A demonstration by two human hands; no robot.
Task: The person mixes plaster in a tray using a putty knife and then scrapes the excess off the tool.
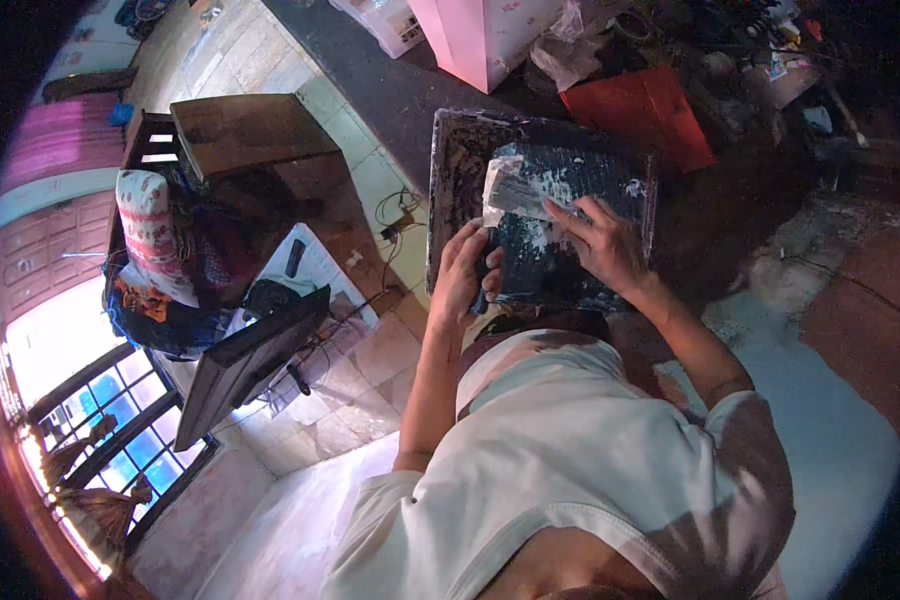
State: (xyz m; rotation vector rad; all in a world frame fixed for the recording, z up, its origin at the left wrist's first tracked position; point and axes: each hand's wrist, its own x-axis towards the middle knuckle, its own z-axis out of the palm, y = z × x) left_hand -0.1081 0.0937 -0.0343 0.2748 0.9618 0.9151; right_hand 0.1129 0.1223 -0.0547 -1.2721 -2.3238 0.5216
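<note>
My left hand (460, 268) is wrapped round the dark handle of a putty knife (491, 212), whose blade points away from me and carries whitish paste. My right hand (607, 246) pinches a flat grey scraper blade (520, 196) between thumb and fingers. It lies across the putty knife's blade, and the two seem to touch. Beneath both hands is a dark, paste-smeared board (580, 265) with white streaks. It sits within a worn, shallow dark frame or tray (436, 215), crusted with dried paste along its left side.
Beyond the board stand a pink box (455, 45) and a red flat piece (640, 115), with jumbled clutter (770, 60) at far right. To the left are a wooden table (255, 135), a patterned cushion (155, 235), a dark flat monitor (255, 365) and loose cables (395, 225).
</note>
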